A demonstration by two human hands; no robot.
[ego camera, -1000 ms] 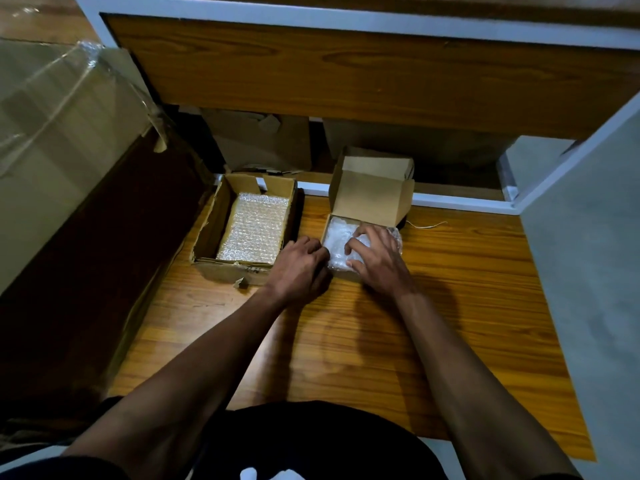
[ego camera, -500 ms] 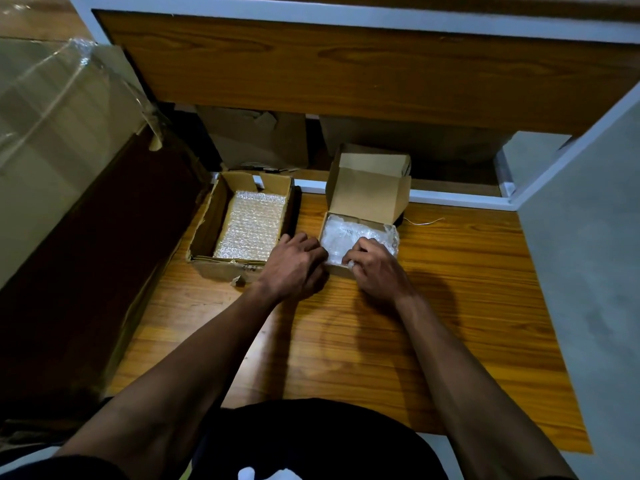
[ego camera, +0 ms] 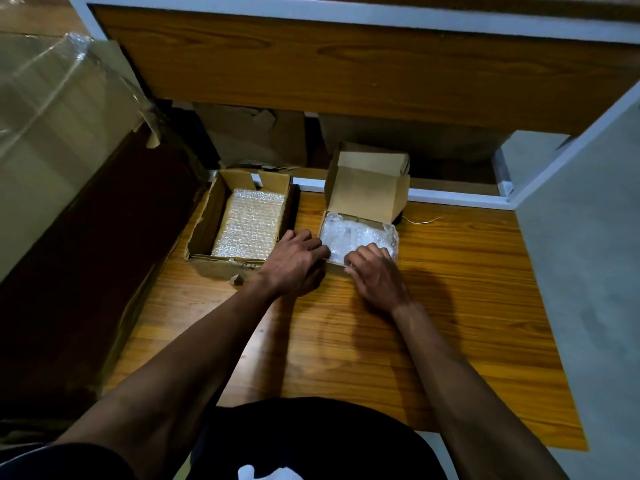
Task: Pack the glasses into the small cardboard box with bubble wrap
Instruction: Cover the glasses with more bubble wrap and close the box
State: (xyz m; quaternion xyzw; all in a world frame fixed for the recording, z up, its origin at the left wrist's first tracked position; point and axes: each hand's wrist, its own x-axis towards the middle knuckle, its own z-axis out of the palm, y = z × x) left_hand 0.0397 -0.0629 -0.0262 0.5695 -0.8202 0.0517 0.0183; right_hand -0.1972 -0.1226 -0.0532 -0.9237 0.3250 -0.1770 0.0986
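A small cardboard box point(ego camera: 367, 192) stands on the wooden floor with its lid flap upright. Crumpled bubble wrap point(ego camera: 349, 235) fills it; the glasses are hidden under the wrap. My left hand point(ego camera: 294, 261) rests against the box's left front corner, fingertips touching the wrap's edge. My right hand point(ego camera: 375, 275) has curled fingers pressing on the wrap at the box's front edge. Whether either hand pinches the wrap is unclear.
A larger open cardboard box point(ego camera: 204, 230) with a flat sheet of bubble wrap point(ego camera: 247, 226) sits to the left. A big plastic-covered carton point(ego camera: 52, 109) is at far left. A wooden shelf unit point(ego camera: 346, 71) is behind, a grey wall point(ego camera: 588, 271) on the right.
My right hand slid back from the middle of the wrap to the box's front edge and curled its fingers. My left hand shifted slightly toward the box corner.
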